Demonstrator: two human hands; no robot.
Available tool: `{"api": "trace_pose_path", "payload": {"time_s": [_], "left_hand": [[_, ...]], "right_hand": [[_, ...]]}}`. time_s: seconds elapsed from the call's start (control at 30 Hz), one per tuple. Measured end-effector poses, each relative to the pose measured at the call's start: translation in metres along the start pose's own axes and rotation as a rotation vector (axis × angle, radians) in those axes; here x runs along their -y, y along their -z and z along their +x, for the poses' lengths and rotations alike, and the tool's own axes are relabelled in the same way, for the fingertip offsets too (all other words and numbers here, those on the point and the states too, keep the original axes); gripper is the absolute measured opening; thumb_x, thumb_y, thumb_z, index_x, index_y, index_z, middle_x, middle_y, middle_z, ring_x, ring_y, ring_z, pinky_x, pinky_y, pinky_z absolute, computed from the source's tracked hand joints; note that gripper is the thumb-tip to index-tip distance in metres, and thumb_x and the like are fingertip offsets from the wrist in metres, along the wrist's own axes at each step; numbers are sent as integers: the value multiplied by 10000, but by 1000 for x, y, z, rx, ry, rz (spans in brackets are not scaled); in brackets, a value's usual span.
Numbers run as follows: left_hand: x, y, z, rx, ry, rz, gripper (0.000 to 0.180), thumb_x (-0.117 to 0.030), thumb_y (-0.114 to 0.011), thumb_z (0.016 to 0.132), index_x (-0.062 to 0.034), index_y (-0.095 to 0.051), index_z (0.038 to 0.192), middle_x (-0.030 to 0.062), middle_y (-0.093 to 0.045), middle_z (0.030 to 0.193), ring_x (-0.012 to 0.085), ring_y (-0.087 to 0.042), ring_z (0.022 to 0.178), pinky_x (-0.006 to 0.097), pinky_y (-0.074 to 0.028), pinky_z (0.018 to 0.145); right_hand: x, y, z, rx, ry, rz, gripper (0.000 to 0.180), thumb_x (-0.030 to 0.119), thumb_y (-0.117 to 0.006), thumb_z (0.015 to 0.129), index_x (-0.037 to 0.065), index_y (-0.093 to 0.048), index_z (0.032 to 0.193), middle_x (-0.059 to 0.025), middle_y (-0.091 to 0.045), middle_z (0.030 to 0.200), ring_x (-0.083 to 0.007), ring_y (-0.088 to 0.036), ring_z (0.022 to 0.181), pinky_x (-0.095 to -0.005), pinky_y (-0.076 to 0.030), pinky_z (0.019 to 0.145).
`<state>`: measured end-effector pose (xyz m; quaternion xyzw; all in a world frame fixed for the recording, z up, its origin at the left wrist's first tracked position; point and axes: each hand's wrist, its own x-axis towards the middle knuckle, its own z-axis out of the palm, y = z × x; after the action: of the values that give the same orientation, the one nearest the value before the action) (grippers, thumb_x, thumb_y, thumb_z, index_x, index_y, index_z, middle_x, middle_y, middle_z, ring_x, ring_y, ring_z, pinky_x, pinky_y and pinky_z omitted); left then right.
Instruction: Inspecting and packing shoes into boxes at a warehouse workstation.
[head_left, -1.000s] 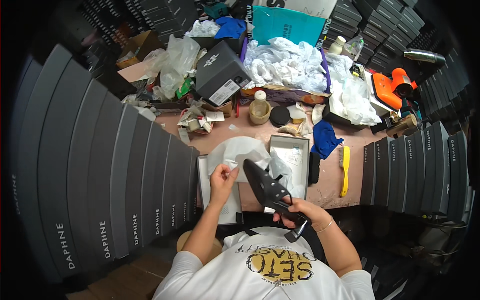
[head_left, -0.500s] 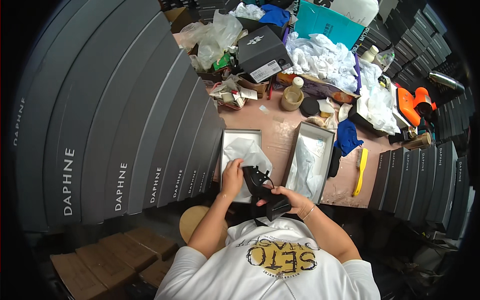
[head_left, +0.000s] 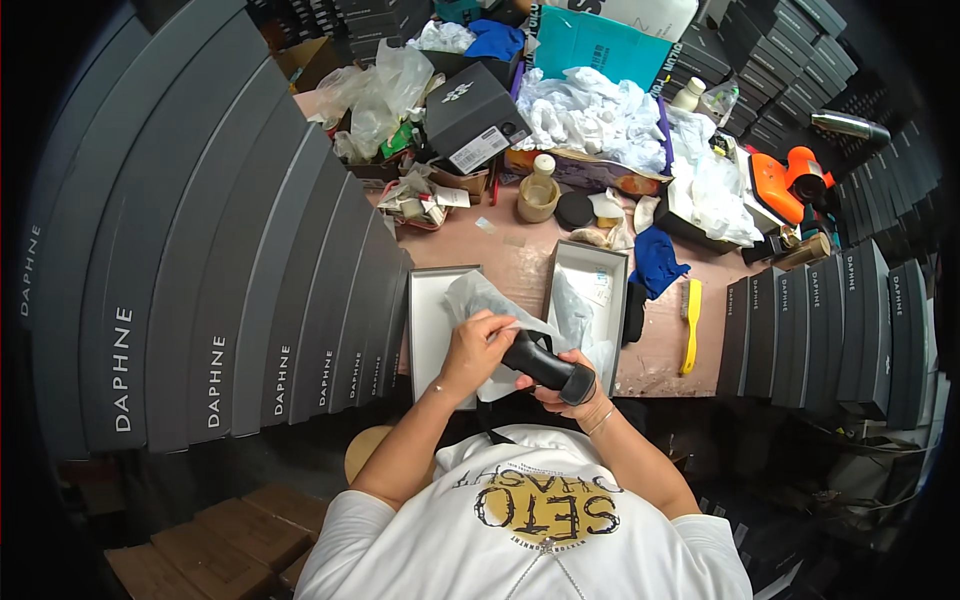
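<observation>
My right hand grips a black shoe by its lower end, held over the near edge of the table. My left hand pinches white tissue paper against the top of the shoe. The paper spills out of an open grey shoe box right behind my left hand. A second open grey box half, with paper in it, lies just to the right of the shoe.
Tall stacks of dark grey shoe boxes wall the left side, and more stand at the right. On the brown table lie a yellow brush, a blue cloth, a closed black box, a pile of white paper and an orange tool.
The view has shifted left and closer. The shoe has turned in my right hand, and my left hand has brought the tissue paper from the box onto the shoe.
</observation>
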<state>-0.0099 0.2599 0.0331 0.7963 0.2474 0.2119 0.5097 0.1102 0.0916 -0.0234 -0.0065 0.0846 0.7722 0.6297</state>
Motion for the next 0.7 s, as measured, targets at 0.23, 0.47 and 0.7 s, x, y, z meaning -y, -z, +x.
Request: {"api": "trace_pose_path", "payload": {"time_s": [0.23, 0.47, 0.7], "left_hand": [[-56, -22, -24, 6, -381, 64, 292, -1, -645, 750, -46, -679, 1036, 85, -547, 712, 209, -566, 595, 306, -449, 536], [-44, -54, -33, 168, -524, -71, 376, 44, -665, 709, -42, -668, 1075, 81, -563, 735, 202, -569, 564, 297, -459, 504], [-47, -71, -36, 261, -675, -30, 422, 29, -686, 682, -14, -635, 1098, 77, -535, 712, 232, -565, 585, 329, -465, 519]], "right_hand": [[-12, -30, 33, -479, 659, -285, 490, 372, -486, 935, 46, -458, 1301, -135, -547, 1245, -258, -589, 1018, -366, -479, 911], [43, -17, 28, -487, 695, -811, 439, 321, -486, 948, 45, -468, 1289, -113, -552, 1215, -232, -569, 1058, -349, -464, 932], [23, 5, 21, -515, 745, -801, 426, 300, -499, 945, 37, -478, 1280, -115, -556, 1187, -224, -567, 1051, -336, -475, 902]]}}
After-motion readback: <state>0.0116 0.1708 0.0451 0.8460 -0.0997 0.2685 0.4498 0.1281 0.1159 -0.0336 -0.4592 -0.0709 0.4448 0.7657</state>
